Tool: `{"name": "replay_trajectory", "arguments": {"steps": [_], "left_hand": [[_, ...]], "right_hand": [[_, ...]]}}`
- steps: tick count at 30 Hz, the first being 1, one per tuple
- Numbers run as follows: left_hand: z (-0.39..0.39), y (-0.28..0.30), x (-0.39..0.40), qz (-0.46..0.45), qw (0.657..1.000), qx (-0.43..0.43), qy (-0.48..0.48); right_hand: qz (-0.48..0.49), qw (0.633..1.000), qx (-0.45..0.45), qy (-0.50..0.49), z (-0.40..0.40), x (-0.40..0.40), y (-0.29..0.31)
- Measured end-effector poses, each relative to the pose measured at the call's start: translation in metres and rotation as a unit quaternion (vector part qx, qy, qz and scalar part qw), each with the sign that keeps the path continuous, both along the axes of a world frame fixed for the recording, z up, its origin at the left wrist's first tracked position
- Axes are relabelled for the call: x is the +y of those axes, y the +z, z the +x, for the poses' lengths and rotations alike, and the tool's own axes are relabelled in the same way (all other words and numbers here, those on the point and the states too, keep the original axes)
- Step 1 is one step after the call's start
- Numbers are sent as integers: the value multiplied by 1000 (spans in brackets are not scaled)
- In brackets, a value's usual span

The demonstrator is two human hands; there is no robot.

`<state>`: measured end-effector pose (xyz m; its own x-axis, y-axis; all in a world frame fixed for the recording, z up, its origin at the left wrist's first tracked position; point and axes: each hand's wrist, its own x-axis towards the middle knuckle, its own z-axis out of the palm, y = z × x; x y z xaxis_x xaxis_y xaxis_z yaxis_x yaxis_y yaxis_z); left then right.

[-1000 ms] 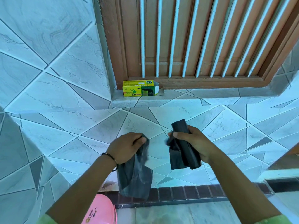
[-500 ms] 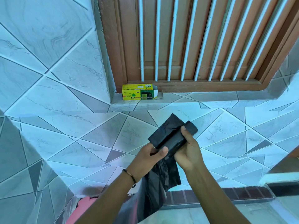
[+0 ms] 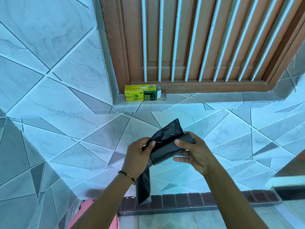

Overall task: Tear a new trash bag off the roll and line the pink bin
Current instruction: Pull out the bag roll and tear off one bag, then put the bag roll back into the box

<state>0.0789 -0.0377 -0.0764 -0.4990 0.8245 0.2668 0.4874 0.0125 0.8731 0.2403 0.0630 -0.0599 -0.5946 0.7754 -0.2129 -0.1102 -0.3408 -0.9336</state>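
Your right hand (image 3: 196, 151) has its grip closed on the black roll (image 3: 168, 150), your left hand (image 3: 137, 156) pinches a bag (image 3: 143, 184) hanging below, seemingly torn free; lining the pink bin (image 3: 97, 217) by your left elbow remains undone.

I see thin black plastic on the roll (image 3: 166, 146), faintly glossy and crinkled. The tiles (image 3: 57, 100) look smooth; the shutter (image 3: 166, 38) is matt brown wood.

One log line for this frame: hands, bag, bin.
left hand: grips torn bag, tail hanging | right hand: holds bag roll | pink bin: unlined, bottom left | box: open on ledge
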Motion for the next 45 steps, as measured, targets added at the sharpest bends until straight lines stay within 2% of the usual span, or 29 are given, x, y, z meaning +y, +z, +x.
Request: {"name": "replay_trajectory", "arguments": {"steps": [3, 7, 10, 16, 19, 22, 24, 27, 30, 33, 37, 40, 45], "left_hand": [[0, 0, -2, 0, 999, -25, -28], [-11, 8, -2, 13, 974, -165, -154], [-9, 15, -6, -29, 959, -181, -216], [-14, 12, -7, -23, 962, -211, -171], [-18, 10, -4, -20, 965, -203, -167], [-22, 11, 1, 0, 959, -253, -129], [-25, 14, 3, 2, 955, -273, -116], [-28, 15, 5, -18, 953, -277, -122], [-30, 19, 8, -33, 947, -288, -137], [-40, 20, 16, -42, 969, -212, -121], [-58, 24, 27, -100, 992, -4, -74], [-71, 42, 40, -101, 983, 153, -9], [-99, 74, 86, -47, 945, 318, 67]], "right_hand": [[-26, 999, 16, 9, 2, 1, 3], [-70, 995, 63, -34, -7, -5, 2], [-79, 993, 76, -47, -9, -6, 1], [-9, 999, 33, 10, 0, -3, 2], [31, 997, 56, 46, 3, -1, 4], [72, 989, 77, 107, 6, 2, 7], [119, 984, 41, 123, 5, 5, 8], [191, 976, -1, 105, 0, 7, 12], [199, 978, 20, 51, -6, 8, 16], [210, 978, 20, -1, -12, 11, 17], [216, 974, 23, -70, -15, 20, 18], [191, 974, 42, -117, -14, 29, 19], [164, 974, 72, -139, -16, 41, 20]]}}
